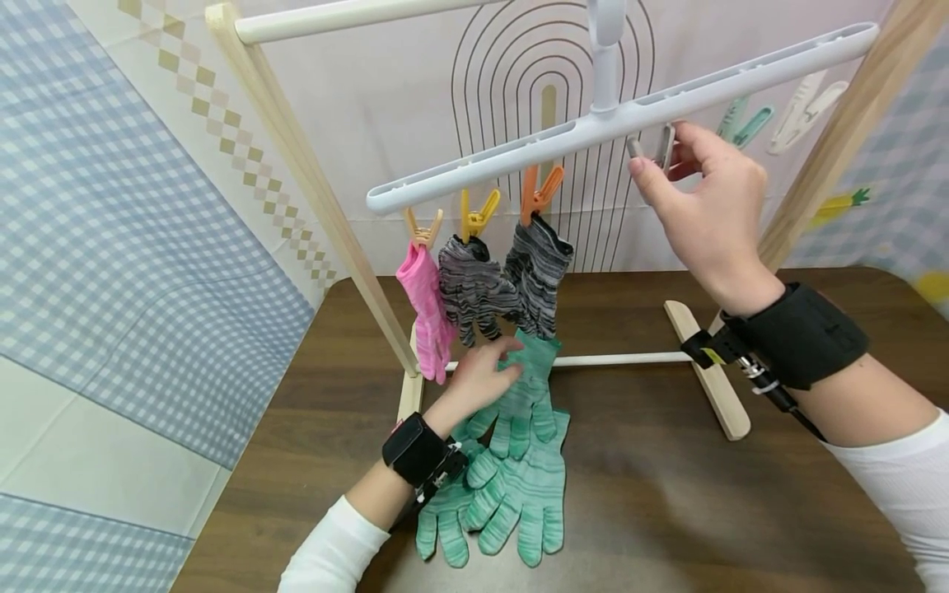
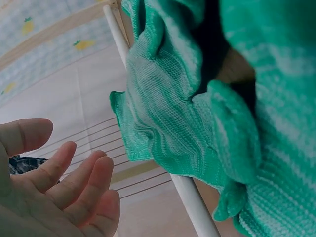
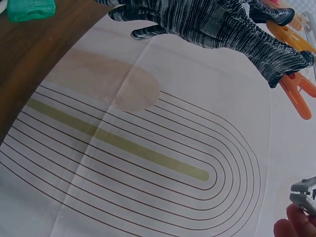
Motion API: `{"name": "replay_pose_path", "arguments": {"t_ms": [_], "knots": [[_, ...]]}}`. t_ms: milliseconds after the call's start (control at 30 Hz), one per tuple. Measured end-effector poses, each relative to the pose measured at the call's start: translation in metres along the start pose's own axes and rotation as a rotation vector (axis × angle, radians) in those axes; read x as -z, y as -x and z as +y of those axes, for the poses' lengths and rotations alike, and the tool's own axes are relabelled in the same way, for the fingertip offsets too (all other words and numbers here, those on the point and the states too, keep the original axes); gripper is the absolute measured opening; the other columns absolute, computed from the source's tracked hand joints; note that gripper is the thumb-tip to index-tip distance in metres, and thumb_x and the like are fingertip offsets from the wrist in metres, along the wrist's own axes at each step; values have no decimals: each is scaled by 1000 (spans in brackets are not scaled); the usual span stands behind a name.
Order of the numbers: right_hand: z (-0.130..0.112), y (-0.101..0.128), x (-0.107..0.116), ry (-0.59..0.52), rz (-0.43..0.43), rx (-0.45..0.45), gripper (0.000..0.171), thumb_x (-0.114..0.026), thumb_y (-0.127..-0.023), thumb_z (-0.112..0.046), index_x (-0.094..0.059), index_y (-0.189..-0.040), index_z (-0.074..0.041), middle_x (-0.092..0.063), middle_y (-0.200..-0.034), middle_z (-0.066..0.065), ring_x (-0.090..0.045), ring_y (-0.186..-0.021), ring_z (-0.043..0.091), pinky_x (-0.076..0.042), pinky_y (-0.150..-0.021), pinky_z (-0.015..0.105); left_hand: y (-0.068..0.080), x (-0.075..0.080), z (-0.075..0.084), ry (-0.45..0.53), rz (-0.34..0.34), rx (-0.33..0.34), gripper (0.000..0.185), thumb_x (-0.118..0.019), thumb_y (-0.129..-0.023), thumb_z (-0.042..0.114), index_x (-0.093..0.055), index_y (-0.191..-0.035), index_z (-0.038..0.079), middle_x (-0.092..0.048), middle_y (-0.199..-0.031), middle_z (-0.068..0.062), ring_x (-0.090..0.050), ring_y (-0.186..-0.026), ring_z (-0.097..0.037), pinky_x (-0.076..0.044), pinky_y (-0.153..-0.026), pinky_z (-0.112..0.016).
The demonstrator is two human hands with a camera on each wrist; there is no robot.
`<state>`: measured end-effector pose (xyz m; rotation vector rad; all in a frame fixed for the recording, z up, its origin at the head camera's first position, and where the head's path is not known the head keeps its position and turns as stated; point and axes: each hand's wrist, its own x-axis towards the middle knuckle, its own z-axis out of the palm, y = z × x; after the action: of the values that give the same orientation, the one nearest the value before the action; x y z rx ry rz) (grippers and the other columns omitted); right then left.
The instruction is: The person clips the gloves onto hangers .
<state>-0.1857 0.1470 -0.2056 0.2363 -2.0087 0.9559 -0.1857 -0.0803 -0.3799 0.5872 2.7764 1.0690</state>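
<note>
Under the right half of the white hanger, your right hand pinches a gray clip. Your left hand, fingers loose, is beside the green gloves on the bench.

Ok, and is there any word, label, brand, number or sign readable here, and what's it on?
None can be read in any view.
Green gloves and grey clip: no lettering shows.
Backdrop cloth: printed lines and shapes, no letters.
Yellow patch beside the right wrist's black strap: too small to tell whether it carries text.
</note>
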Motion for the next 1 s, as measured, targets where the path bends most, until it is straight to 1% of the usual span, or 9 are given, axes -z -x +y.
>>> {"name": "replay_pose_path", "arguments": {"t_ms": [133, 233, 333, 433, 600, 700, 767, 967, 1000], "knots": [[0, 0, 0, 4, -7, 3, 32, -60, -80, -26, -62, -99, 0, -57, -80, 3, -41, -71, -14, -27, -70, 13, -4, 0, -2, -24, -14, 5, 36, -49, -88, 23, -50, -123, 14, -61, -109, -8, -57, -71, -21, -37, -57, -26], [0, 0, 0, 2, -9, 4, 33, -60, -80, -27, -62, -99, 0, -57, -80, 2, -41, -71, -13, -27, -70, 13, -6, 1, -2, -36, -21, 1, 36, -48, -88, 23, -50, -123, 14, -62, -102, -9, -41, -48, -16, -28, -49, -25], [0, 0, 0, -4, -5, 3, 33, -61, -80, -27, -62, -98, 0, -55, -78, -3, -42, -71, -13, -27, -71, 13, -9, 1, -3, -48, -30, 1, 37, -48, -88, 23, -49, -124, 14, -62, -92, -8, -32, -47, -11, -26, -48, -24], [1, 0, 0, -11, -3, 4, 32, -61, -80, -26, -62, -98, 0, -52, -77, -9, -42, -71, -13, -28, -70, 13, -14, 1, -5, -53, -44, 12, 38, -48, -89, 22, -47, -125, 14, -59, -88, -8, -31, -49, -12, -25, -49, -25], [1, 0, 1, -14, 1, 4, 30, -62, -80, -26, -63, -97, -1, -50, -76, -13, -44, -71, -13, -28, -68, 12, -26, 0, -8, -23, -82, 53, 42, -48, -90, 22, -40, -131, 14, -57, -112, -9, -43, -56, -13, -31, -52, -24], [1, 0, 1, -12, -1, 0, 30, -62, -79, -26, -63, -98, -3, -49, -75, -16, -44, -70, -13, -28, -67, 12, -32, 1, -11, -12, -117, 102, 44, -47, -91, 23, -37, -133, 16, -51, -125, -8, -56, -82, -18, -41, -66, -28], [0, 0, 1, -11, -6, -2, 31, -62, -79, -27, -63, -100, -4, -49, -75, -17, -44, -70, -13, -28, -67, 12, -36, 0, -17, -28, -135, 109, 45, -45, -92, 32, -35, -134, 19, -48, -128, -7, -55, -101, -22, -42, -73, -30], [0, 0, 1, -8, -7, -3, 31, -62, -79, -28, -64, -100, -6, -47, -73, -21, -44, -70, -12, -28, -66, 12, -45, -2, -21, -49, -219, 201, 50, -40, -93, 34, -25, -139, 23, -45, -134, -5, -49, -108, -26, -32, -65, -34], [0, 0, 1, -8, -6, 0, 31, -62, -79, -28, -64, -100, -5, -47, -73, -21, -44, -70, -13, -28, -66, 12, -54, -11, -37, -52, -212, 203, 51, -38, -93, 39, -23, -140, 25, -44, -134, -4, -45, -112, -29, -29, -65, -36]]}}
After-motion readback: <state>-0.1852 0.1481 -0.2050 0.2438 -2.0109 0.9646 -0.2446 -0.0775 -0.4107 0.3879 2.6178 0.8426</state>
